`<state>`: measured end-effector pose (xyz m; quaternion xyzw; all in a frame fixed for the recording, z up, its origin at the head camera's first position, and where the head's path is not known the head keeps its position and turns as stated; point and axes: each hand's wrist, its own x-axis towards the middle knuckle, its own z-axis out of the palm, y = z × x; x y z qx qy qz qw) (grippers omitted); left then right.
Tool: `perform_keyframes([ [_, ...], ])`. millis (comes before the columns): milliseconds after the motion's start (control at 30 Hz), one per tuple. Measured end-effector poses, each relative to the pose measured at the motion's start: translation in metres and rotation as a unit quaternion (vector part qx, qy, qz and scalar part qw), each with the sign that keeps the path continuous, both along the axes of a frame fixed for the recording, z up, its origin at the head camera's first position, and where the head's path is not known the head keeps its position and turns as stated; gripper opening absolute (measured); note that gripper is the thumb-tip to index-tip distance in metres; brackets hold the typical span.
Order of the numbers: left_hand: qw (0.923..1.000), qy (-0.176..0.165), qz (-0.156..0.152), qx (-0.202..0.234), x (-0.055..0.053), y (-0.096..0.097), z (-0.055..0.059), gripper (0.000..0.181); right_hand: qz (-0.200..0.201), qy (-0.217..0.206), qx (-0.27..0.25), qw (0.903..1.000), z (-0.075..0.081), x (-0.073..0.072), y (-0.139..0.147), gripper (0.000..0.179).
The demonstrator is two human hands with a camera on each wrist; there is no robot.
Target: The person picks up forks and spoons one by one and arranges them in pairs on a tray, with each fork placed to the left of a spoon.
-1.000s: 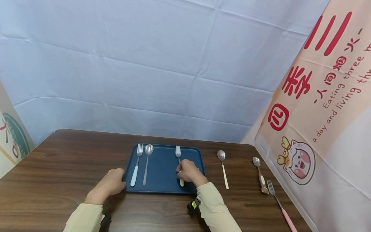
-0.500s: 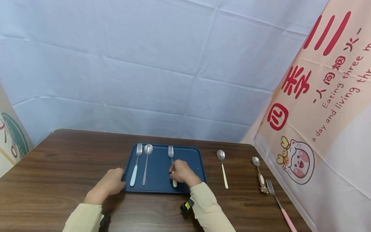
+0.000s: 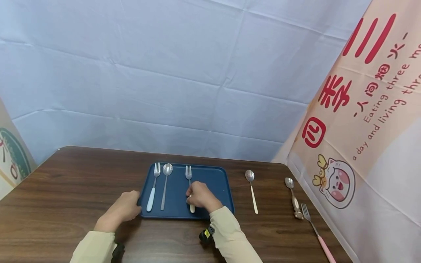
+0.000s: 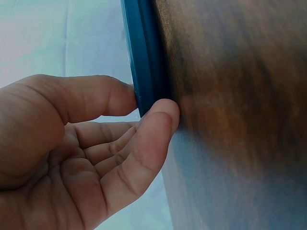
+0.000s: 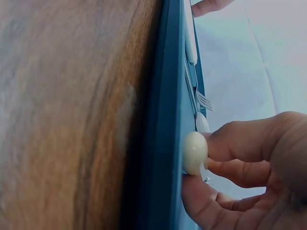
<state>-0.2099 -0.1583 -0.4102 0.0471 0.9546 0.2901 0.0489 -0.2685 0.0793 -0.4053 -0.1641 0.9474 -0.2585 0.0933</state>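
My right hand [image 3: 201, 195] pinches the cream handle of a fork [image 3: 188, 172] over the middle of the blue tray [image 3: 210, 212]; the handle's rounded end [image 5: 195, 152] shows between thumb and fingers in the right wrist view. At the tray's left edge, my left hand [image 3: 127, 206] grips the rim [image 4: 144, 52], thumb on one side and a finger on the other. Left of the held fork lie a fork with a pale blue handle [image 3: 151, 199] and an all-metal spoon [image 3: 165, 186], side by side on the tray, tines and bowl pointing away from me.
Right of the tray on the wooden table [image 3: 65, 182] lies a spoon with a cream handle [image 3: 253, 195]. Farther right are a spoon with a brown decorated handle [image 3: 295, 202] and a fork with a pink handle [image 3: 323, 246]. A white cloth [image 3: 164, 91] hangs behind.
My right hand has moved left across the tray with the cream-handled fork, closer to the metal spoon. My left hand stays at the tray's edge.
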Motion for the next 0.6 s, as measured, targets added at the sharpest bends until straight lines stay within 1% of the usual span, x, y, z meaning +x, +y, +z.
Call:
perform_keyframes([
  [167, 1.0, 0.001, -0.002, 0.001, 0.0, -0.001, 0.0, 0.011, -0.001, 0.003, 0.002, 1.0, -0.002, 0.0, -0.004, 0.014],
  [400, 1.0, -0.001, -0.003, 0.001, 0.0, -0.001, 0.0, 0.012, 0.006, 0.001, 0.01, 0.9999, 0.001, 0.002, -0.008, 0.014],
  [600, 1.0, 0.001, -0.002, 0.004, 0.001, 0.0, 0.001, 0.009, 0.003, -0.002, 0.006, 1.0, 0.0, 0.001, -0.011, 0.014],
])
